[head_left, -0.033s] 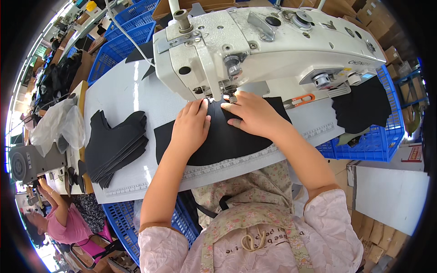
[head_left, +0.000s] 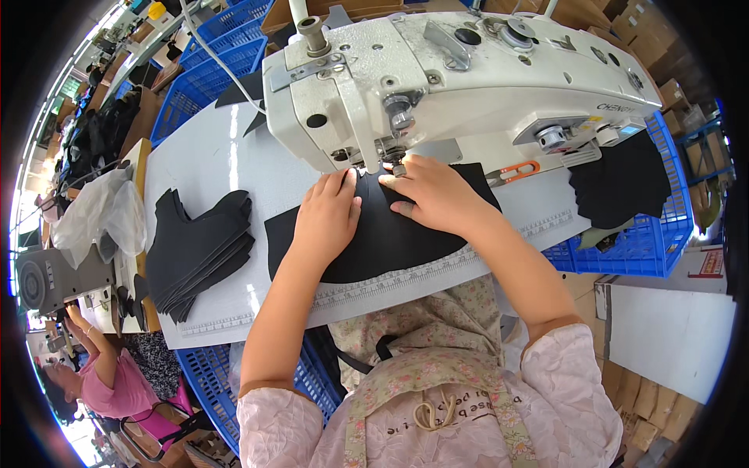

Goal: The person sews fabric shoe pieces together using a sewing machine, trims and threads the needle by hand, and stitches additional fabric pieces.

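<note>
A wide piece of black fabric [head_left: 390, 246] lies under the needle area of a white sewing machine [head_left: 468, 86]. To the left of the presser foot, my left hand [head_left: 326, 214] rests on the fabric, fingers extended and thumb apart. My right hand [head_left: 433, 195] presses on the fabric's right side, its index fingertip close to the presser foot [head_left: 398, 168] and its thumb spread toward me. Between my hands runs a narrow strip of the fabric. Whether any fabric edge is pinched under my fingers is hidden.
Stacked black cut pieces [head_left: 199, 246] lie left on the pale table [head_left: 273, 179]. Orange-handled thread snips [head_left: 515, 171] sit right of the fabric. More black pieces [head_left: 620, 175] hang over a blue crate [head_left: 671, 242]. A co-worker in pink [head_left: 117, 382] sits far left.
The black fabric sits very slightly farther under the machine. Both hands look almost the same.
</note>
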{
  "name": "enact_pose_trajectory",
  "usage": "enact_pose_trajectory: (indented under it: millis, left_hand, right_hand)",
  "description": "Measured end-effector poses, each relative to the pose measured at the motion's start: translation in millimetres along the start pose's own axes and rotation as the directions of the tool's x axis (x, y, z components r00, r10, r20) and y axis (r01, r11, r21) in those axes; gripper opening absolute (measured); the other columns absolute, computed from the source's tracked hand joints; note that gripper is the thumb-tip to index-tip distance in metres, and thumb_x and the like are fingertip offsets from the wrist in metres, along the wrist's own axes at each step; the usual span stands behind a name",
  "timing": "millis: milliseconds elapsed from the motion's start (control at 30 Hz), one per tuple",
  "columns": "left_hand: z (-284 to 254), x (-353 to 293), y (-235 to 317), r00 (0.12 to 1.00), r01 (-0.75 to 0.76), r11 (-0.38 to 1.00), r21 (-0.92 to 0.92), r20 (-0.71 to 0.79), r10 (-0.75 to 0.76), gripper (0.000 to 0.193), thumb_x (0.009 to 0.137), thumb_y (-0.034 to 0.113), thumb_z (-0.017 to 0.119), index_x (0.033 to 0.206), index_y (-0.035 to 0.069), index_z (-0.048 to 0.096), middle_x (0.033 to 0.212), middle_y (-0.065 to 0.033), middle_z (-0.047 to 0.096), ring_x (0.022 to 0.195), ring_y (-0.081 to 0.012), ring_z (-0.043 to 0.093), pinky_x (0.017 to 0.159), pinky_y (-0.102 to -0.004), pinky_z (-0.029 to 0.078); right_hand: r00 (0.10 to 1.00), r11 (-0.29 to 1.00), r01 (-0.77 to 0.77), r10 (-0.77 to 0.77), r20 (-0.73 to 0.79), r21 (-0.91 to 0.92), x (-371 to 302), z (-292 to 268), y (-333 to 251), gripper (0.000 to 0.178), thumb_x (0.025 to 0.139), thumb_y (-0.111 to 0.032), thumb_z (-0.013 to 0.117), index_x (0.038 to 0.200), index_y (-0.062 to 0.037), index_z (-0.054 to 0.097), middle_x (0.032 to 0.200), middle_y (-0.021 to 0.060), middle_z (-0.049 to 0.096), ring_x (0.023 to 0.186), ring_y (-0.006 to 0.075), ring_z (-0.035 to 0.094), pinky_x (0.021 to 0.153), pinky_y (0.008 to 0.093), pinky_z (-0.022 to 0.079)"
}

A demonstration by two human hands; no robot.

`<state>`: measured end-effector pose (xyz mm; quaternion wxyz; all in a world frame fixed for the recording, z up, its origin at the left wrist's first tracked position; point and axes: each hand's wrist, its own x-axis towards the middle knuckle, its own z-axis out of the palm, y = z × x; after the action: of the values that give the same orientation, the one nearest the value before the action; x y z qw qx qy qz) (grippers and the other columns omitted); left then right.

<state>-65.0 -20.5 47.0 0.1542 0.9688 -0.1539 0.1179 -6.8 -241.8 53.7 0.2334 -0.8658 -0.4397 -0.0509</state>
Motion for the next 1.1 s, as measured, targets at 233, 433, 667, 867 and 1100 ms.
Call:
enact_pose_trajectory:
  millis: [233,433,667,867,1100]
  left_hand:
    - [2,6,-4,0.999,0.031,0.999,0.036,0.019,-0.032,0.035,0.092,0.017,0.060,0.121,-0.001,0.058,0.115,-0.0147,0.059,0.112,-0.0334,0.056,0.095,-0.0446,0.046]
    - [-6,-1,1,0.999,-0.015,1.000,-0.001,-0.043,0.015,0.026,0.090,0.015,0.062,0.112,0.002,0.063,0.114,-0.0155,0.059,0.111,-0.0336,0.056,0.093,-0.0436,0.046]
    - [-28,-19,10,0.997,0.069,0.966,-0.249,0.058,-0.057,0.017,0.091,0.017,0.065,0.089,0.000,0.063,0.104,-0.0132,0.063,0.098,-0.0302,0.061,0.085,-0.0391,0.049]
    - [-56,-13,9,0.724,0.688,0.449,-0.570,0.579,-0.375,0.022,0.100,0.019,0.052,0.110,0.002,0.062,0.083,-0.0021,0.065,0.058,-0.0081,0.056,0.051,-0.0238,0.040]
    - [-54,7,3,0.555,0.797,0.493,-0.350,0.747,-0.366,0.032,0.096,0.030,0.061,0.083,0.000,0.066,0.056,0.0031,0.045,0.050,-0.0064,0.039,0.046,-0.0244,0.031]
  right_hand:
    - [0.999,0.998,0.044,-0.045,-0.013,-0.047,6,3,13,0.039,0.082,-0.026,0.073,0.118,-0.0118,0.067,0.094,0.0060,0.057,0.098,0.0240,0.055,0.089,0.0372,0.047]
    - [0.999,0.998,0.001,0.002,0.048,-0.065,1,-1,6,0.032,0.084,-0.026,0.071,0.111,-0.0093,0.066,0.124,0.0056,0.060,0.120,0.0248,0.054,0.100,0.0397,0.043]
    - [0.994,0.995,0.096,-0.094,0.060,-0.026,-25,-9,-14,0.065,0.073,-0.043,0.079,0.121,-0.0029,0.062,0.127,0.0120,0.057,0.123,0.0280,0.050,0.099,0.0410,0.042]
    - [0.991,0.993,0.103,-0.098,0.089,-0.055,-30,-7,-16,0.087,0.066,-0.053,0.081,0.131,-0.0030,0.055,0.135,0.0137,0.050,0.132,0.0303,0.041,0.106,0.0432,0.037]
    - [0.990,0.996,0.081,-0.077,0.122,-0.023,-28,-11,-17,0.090,0.063,-0.054,0.082,0.132,-0.0021,0.054,0.136,0.0146,0.049,0.133,0.0313,0.041,0.107,0.0447,0.035]
